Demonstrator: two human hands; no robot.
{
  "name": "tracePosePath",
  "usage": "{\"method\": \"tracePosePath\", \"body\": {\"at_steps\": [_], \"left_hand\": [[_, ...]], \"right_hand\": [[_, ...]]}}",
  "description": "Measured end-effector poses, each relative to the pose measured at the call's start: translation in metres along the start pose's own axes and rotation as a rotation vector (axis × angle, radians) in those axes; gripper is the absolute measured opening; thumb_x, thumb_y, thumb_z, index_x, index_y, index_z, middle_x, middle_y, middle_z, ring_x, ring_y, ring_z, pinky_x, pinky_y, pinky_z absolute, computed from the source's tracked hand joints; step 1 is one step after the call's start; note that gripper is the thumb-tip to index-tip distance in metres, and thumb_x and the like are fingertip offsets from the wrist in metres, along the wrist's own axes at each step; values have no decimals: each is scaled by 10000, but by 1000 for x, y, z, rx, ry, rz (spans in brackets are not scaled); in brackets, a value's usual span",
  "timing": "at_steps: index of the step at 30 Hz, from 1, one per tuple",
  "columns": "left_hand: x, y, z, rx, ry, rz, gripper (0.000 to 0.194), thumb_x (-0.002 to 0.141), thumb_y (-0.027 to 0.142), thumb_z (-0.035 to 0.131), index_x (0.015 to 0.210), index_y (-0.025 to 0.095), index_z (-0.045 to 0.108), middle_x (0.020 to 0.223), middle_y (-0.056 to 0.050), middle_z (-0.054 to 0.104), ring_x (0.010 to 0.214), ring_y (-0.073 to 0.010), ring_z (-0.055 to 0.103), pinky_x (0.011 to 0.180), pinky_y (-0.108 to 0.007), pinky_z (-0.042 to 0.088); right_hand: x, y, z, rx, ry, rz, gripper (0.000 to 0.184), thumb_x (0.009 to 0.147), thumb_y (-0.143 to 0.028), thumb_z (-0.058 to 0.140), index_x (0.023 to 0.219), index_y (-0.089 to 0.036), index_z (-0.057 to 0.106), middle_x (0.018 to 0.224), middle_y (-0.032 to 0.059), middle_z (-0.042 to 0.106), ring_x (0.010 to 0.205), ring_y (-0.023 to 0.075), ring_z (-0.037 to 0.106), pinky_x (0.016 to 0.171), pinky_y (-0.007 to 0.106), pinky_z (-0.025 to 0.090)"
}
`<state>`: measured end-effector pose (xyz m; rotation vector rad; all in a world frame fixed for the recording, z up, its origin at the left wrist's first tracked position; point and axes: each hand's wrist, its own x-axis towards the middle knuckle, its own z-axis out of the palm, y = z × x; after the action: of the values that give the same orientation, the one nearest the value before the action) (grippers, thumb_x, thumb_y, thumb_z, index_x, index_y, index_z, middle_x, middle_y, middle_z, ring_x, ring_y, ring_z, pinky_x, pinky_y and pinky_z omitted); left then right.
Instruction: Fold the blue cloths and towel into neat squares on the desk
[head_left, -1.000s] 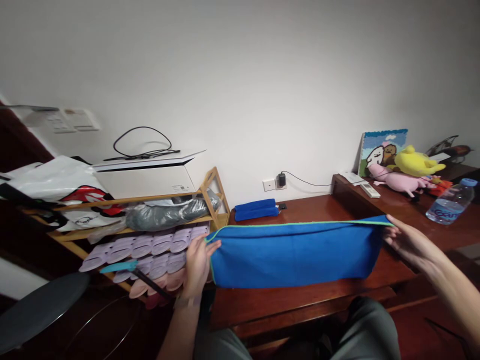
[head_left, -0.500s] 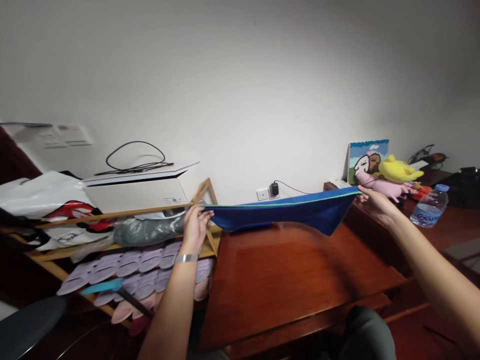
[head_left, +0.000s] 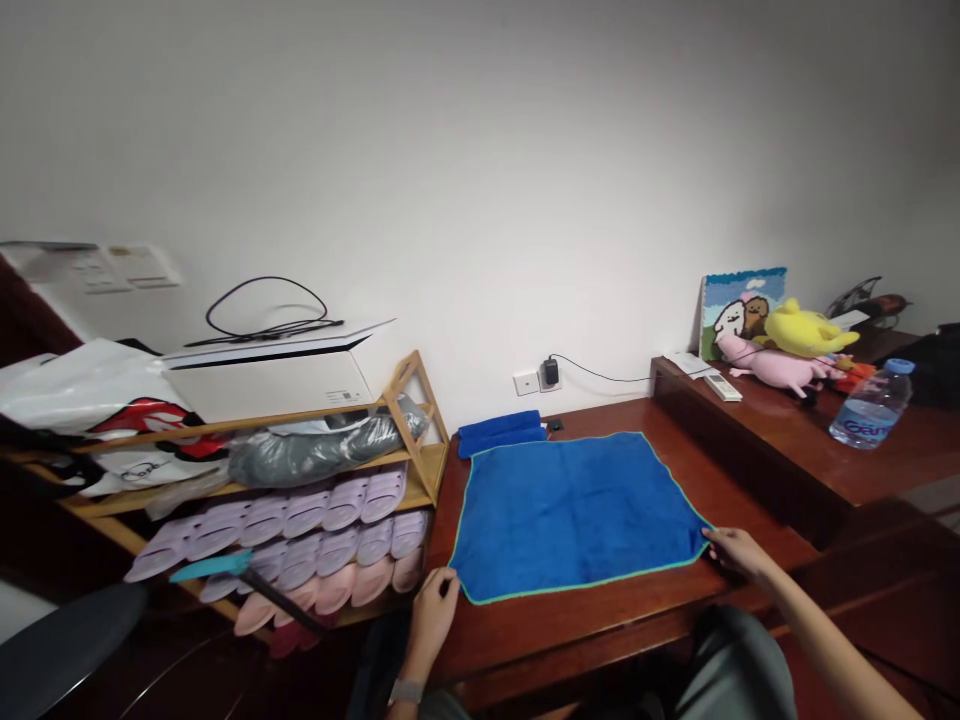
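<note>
A blue towel [head_left: 574,512] with a light green edge lies spread nearly flat on the reddish-brown wooden desk [head_left: 540,635]. My left hand [head_left: 436,605] pinches its near left corner at the desk's left side. On the other side, my right hand [head_left: 733,550] is closed on the near right corner, where the cloth bunches slightly. Behind the spread towel, against the wall, sits a folded blue towel [head_left: 501,434].
Left of the desk stands a wooden rack [head_left: 429,470] with lilac slippers [head_left: 349,500] and a white box [head_left: 274,385] on top. A raised desk section on the right holds a water bottle [head_left: 870,408], plush toys [head_left: 780,368] and a white remote [head_left: 723,388].
Both hands have come down and nearer to me, bringing the towel from stretched in the air to lying flat on the desk. The folded towel behind now shows.
</note>
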<state>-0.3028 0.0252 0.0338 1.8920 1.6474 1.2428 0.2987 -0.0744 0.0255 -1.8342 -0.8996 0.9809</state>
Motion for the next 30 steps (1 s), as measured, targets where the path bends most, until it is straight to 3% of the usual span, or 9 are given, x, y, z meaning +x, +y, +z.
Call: {"method": "tracePosePath", "body": {"at_steps": [6, 12, 15, 18, 21, 24, 27, 30], "left_hand": [[-23, -26, -3, 213, 8, 177, 244, 887, 370, 501, 831, 255, 709, 899, -76, 799, 898, -284, 753, 875, -430, 585], [-45, -42, -12, 288, 78, 265, 284, 949, 341, 462, 853, 272, 721, 921, -58, 810, 899, -266, 763, 894, -421, 586], [-63, -51, -18, 350, 62, 307, 301, 959, 318, 450, 885, 283, 739, 979, -40, 821, 962, -267, 762, 992, -455, 556], [-78, -56, -25, 414, 45, 327, 321, 961, 292, 434, 929, 289, 754, 1046, -28, 824, 1009, -271, 756, 1035, -481, 538], [-80, -52, -27, 453, 80, 350, 298, 952, 301, 463, 925, 281, 759, 1020, -45, 823, 984, -291, 756, 1004, -500, 556], [-71, -40, -24, 459, 94, 346, 246, 949, 364, 522, 895, 271, 744, 945, -65, 809, 936, -290, 758, 918, -453, 595], [-65, -29, -21, 453, 9, 353, 250, 955, 388, 531, 812, 283, 707, 964, -58, 795, 945, -259, 759, 864, -376, 614], [-72, -29, -20, 468, -46, 365, 261, 956, 348, 515, 786, 289, 704, 1044, -61, 792, 994, -254, 757, 871, -368, 622]], "right_hand": [[4, 22, -5, 95, -15, 31, 449, 523, -650, 662, 697, -238, 617, 464, -27, 538, 402, 135, 465, 446, 279, 374], [-7, 39, -13, 62, 78, -21, 580, 570, -673, 649, 971, -255, 616, 534, -22, 618, 514, 250, 655, 487, 342, 486], [-10, 48, -16, -72, 123, -74, 597, 580, -678, 630, 1015, -269, 603, 611, 4, 696, 573, 299, 715, 583, 406, 563], [-12, 52, -19, -251, 163, -198, 523, 625, -649, 609, 1017, -304, 624, 802, 39, 795, 782, 342, 784, 754, 432, 601], [-14, 50, -21, -364, 158, -261, 419, 656, -603, 587, 969, -329, 639, 920, 48, 826, 914, 357, 791, 814, 432, 606], [-15, 44, -22, -388, 133, -232, 366, 644, -584, 583, 907, -335, 634, 864, 47, 825, 869, 360, 795, 789, 429, 613], [-17, 42, -22, -343, 122, -215, 401, 643, -615, 573, 922, -334, 636, 832, 42, 819, 845, 352, 796, 781, 415, 614], [-19, 49, -23, -297, 142, -231, 457, 648, -653, 576, 965, -332, 649, 880, 41, 825, 858, 343, 794, 782, 406, 617]]}}
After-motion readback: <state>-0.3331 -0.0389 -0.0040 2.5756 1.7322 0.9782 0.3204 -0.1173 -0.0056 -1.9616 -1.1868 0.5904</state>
